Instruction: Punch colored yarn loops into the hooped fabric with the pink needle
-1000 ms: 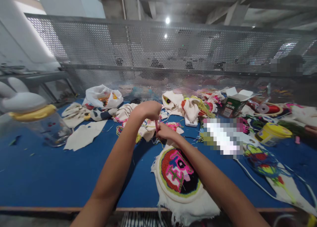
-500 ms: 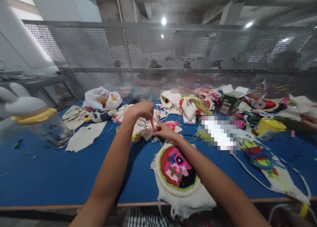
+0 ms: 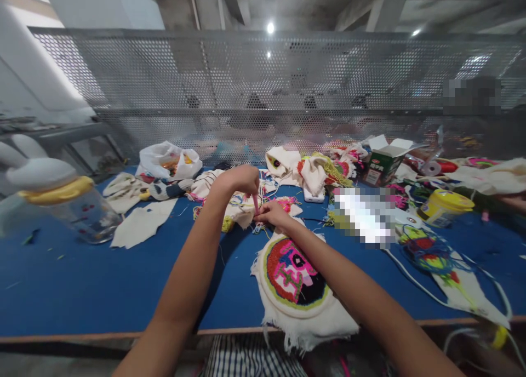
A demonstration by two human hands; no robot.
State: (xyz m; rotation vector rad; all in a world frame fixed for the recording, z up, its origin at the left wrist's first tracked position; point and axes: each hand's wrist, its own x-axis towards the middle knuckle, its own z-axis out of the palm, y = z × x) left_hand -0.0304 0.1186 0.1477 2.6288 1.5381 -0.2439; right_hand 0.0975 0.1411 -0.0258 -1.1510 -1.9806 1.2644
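Okay, big stuff first: the blue table point(image 3: 102, 289) looks the same as a second ago, and the hoop point(image 3: 298, 313) lies on it in pretty much the same spot, stitched design point(image 3: 292, 275) facing up. The right forearm crosses over the hoop's right side, though I can't tell if it's actually touching. The clump of cloth and yarn point(image 3: 238, 208) beyond the hoop and off to its left hasn't really shifted either.

So the change is all in the hands, and it's small. The pink tool point(image 3: 255, 203) shows more of its length than it did a second ago, and it looks a touch closer to upright than in the half-second-ago view. My read: the work right now is fiddly stuff at the tool, and the stitching is just parked.

As for the grip, the left hand point(image 3: 245, 180) is beyond the hoop and left of it, bent over at the wrist, fingers wrapped round the tool's top end. The right hand point(image 3: 274, 214), just past the hoop's far edge, has its fingertips at the tool's lower end. Whether they're pinching the tool itself or some thread, can't tell, too small.
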